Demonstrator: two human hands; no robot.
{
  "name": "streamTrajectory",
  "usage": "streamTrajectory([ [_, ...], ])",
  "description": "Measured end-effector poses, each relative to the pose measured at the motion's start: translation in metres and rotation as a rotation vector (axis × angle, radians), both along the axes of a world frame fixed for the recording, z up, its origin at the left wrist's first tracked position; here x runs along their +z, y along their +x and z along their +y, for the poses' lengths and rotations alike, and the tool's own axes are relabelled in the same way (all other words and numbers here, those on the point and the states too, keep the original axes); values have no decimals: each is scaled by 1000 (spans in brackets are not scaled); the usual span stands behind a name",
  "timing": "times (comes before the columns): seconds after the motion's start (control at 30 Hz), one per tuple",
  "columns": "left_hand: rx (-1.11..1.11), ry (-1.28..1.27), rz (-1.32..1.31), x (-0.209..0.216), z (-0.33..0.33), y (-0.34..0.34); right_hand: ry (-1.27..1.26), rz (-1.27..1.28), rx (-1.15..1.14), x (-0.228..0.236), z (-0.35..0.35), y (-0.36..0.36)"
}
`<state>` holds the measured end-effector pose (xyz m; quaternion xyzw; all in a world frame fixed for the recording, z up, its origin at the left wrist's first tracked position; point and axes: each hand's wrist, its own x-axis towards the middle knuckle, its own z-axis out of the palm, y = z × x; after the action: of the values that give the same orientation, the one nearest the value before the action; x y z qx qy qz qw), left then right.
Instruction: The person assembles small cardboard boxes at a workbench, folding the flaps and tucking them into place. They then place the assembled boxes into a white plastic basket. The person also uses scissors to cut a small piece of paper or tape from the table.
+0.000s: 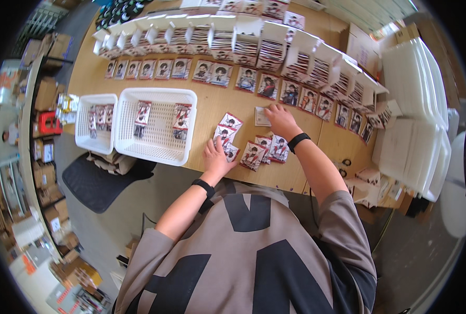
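My left hand [217,158] rests with spread fingers on the lower part of a loose row of red-and-white picture packets [228,122], each printed with a cartoon figure. To the right, my right hand [283,121] has its fingers bent onto the upper right edge of a pale packet [261,117] lying on the table; the fingertips are partly hidden. Between my forearms lies an overlapping group of similar packets [253,155]. Both wrists wear a black band.
White open boxes [222,42] filled with packets curve along the table's far side, fronted by a row of single packets [247,77]. At left stand a large white basket [156,93] and a smaller one [96,98], both holding packets. White plastic bins [408,152] stack up at right.
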<state>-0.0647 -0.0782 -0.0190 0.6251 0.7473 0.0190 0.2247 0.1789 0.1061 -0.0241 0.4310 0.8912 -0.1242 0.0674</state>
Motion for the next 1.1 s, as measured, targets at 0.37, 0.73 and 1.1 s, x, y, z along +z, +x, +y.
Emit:
streamTrajectory([
  [0.37, -78, -87, 114, 17, -13, -4, -233, 162, 7, 36, 13, 52],
  [0.73, -174, -874, -297, 52, 32, -58, -119, -390, -6, 25, -58, 79],
  [1.1, 370, -1161, -841, 18, 110, -34, -399, 582, -682, 22, -145, 64],
])
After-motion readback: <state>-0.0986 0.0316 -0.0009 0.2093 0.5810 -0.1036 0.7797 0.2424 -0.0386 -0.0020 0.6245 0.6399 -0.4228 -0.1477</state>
